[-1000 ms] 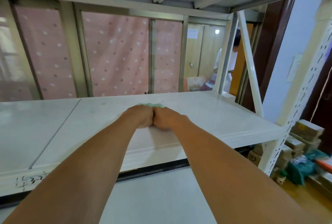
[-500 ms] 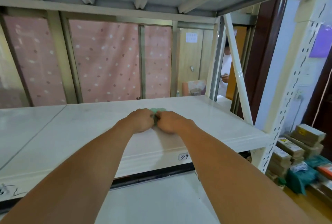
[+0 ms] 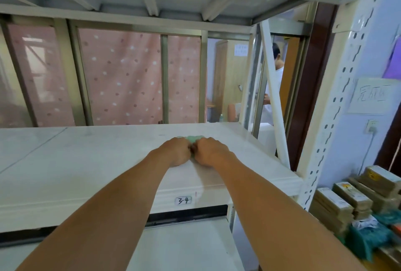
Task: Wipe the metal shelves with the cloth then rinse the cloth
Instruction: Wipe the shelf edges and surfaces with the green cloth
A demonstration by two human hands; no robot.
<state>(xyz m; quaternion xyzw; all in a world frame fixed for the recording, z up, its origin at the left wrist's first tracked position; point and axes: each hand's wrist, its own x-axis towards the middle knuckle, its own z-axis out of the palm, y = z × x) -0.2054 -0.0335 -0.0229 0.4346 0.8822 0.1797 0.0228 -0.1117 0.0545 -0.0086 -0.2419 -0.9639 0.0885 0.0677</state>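
Observation:
A white metal shelf [image 3: 91, 162] runs across the view at chest height, labelled "3-4" on its front lip. My left hand [image 3: 176, 151] and my right hand [image 3: 211, 151] press side by side on a small green cloth [image 3: 193, 138] lying on the shelf's right part. Only the cloth's far edge shows beyond my knuckles; the rest is hidden under both hands. Another shelf [image 3: 184, 246] lies below, and one more above.
A perforated white upright [image 3: 332, 105] and a diagonal brace [image 3: 274, 97] stand at the shelf's right end. Stacked cardboard boxes [image 3: 351, 201] and a teal bag [image 3: 368, 236] sit on the floor at right. A person in white [image 3: 276, 84] stands in the doorway behind.
Both hands have slid the cloth to the right along the shelf, and my view has turned right with them. The grip on the cloth is unchanged.

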